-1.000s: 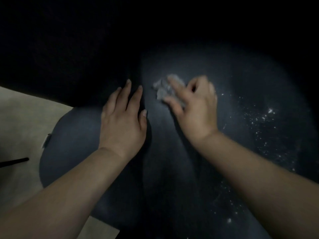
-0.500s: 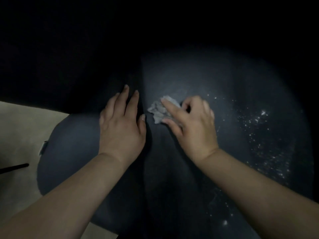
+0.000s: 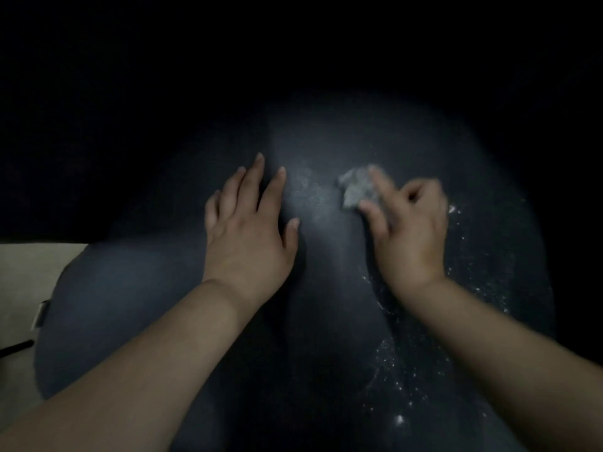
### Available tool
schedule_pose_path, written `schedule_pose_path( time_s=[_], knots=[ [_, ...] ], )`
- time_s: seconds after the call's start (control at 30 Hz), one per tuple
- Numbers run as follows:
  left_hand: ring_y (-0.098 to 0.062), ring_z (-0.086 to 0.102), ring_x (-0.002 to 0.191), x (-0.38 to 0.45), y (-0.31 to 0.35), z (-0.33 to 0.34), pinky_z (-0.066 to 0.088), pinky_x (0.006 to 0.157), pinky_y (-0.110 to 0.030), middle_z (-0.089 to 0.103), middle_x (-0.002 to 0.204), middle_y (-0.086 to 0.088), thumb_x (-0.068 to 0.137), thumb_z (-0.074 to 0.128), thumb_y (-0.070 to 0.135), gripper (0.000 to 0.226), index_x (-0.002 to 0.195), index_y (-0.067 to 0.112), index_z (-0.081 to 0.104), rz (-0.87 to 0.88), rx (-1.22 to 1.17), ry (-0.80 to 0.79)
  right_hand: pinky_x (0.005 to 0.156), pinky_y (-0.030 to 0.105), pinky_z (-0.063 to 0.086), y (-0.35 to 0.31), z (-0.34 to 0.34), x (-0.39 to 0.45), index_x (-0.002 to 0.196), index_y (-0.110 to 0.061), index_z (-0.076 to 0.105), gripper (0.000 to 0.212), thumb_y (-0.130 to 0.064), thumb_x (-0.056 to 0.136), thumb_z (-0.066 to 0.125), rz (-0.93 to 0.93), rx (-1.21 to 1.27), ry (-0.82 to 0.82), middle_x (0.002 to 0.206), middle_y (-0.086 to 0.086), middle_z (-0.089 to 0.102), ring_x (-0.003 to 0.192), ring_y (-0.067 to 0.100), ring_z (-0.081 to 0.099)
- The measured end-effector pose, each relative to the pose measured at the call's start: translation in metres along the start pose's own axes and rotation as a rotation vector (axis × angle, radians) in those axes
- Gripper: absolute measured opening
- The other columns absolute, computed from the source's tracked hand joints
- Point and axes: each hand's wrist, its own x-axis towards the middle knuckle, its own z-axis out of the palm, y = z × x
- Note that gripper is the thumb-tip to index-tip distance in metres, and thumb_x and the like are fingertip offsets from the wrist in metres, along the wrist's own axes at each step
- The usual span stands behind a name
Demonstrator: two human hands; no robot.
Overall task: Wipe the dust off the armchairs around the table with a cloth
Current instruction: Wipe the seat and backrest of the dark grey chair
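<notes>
Your right hand (image 3: 408,230) pinches the crumpled grey cloth (image 3: 357,187) while white dust specks (image 3: 463,288) lie at its four o'clock; your left hand (image 3: 248,223) rests flat.

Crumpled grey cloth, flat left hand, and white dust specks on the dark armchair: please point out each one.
Crumpled grey cloth (image 3: 355,187), head view, its bare middle.
Flat left hand (image 3: 248,236), head view, back of the hand.
White dust specks (image 3: 399,419), head view, one bright speck.

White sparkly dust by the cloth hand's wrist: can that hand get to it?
Probably yes. The right hand holding the cloth is right beside the white specks, and nothing lies between them on the armchair.
</notes>
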Motion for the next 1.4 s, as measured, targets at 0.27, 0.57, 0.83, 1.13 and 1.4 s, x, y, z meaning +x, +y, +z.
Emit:
schedule_pose_path(
  time_s=[0.27,0.57,0.83,1.13,1.4],
  knots=[
    [-0.023,0.012,0.144,0.004,0.017,0.004,0.011,0.114,-0.045,0.016,0.159,-0.004,0.092,0.047,0.039,0.062,0.148,0.02,0.029,-0.008,-0.026,-0.004,0.075,0.036,0.04,-0.011,0.005,-0.004,0.128,-0.032,0.058,0.041,-0.037,0.087,0.06,-0.09,0.045,-0.035,0.095,0.005,0.042,0.086,0.021,0.04],
    [-0.023,0.013,0.144,0.009,0.035,0.007,0.009,0.114,-0.042,0.018,0.158,-0.004,0.092,0.049,0.036,0.061,0.148,0.018,0.032,0.074,-0.017,-0.023,0.08,0.034,0.036,0.026,-0.008,0.023,0.127,-0.03,0.061,0.04,-0.034,0.087,0.064,0.098,-0.043,0.058,0.095,0.004,0.039,0.089,0.022,0.038],
    [-0.024,0.014,0.144,0.01,0.046,0.01,0.012,0.115,-0.044,0.019,0.158,-0.004,0.092,0.048,0.034,0.06,0.148,0.017,0.031,0.12,0.0,-0.049,0.077,0.038,0.043,0.049,-0.035,-0.017,0.128,-0.03,0.058,0.042,-0.038,0.087,0.058,-0.03,0.083,0.04,0.095,0.002,0.039,0.087,0.021,0.041],
    [-0.024,0.014,0.143,0.008,0.055,0.017,0.013,0.114,-0.046,0.019,0.158,-0.004,0.094,0.043,0.034,0.058,0.148,0.019,0.029,0.102,0.021,-0.041,0.081,0.038,0.04,0.072,-0.031,-0.003,0.122,-0.037,0.063,0.036,-0.04,0.086,0.059,0.027,0.025,0.026,0.097,0.005,0.045,0.09,0.023,0.042],
    [-0.023,0.013,0.143,0.005,0.052,0.014,0.012,0.114,-0.045,0.018,0.158,-0.003,0.094,0.042,0.035,0.058,0.148,0.02,0.029,0.141,0.054,-0.062,0.091,0.04,0.039,0.09,-0.044,0.027,0.127,-0.034,0.06,0.038,-0.039,0.089,0.06,0.137,0.017,0.054,0.1,-0.001,0.037,0.097,0.024,0.041]
  ],
)
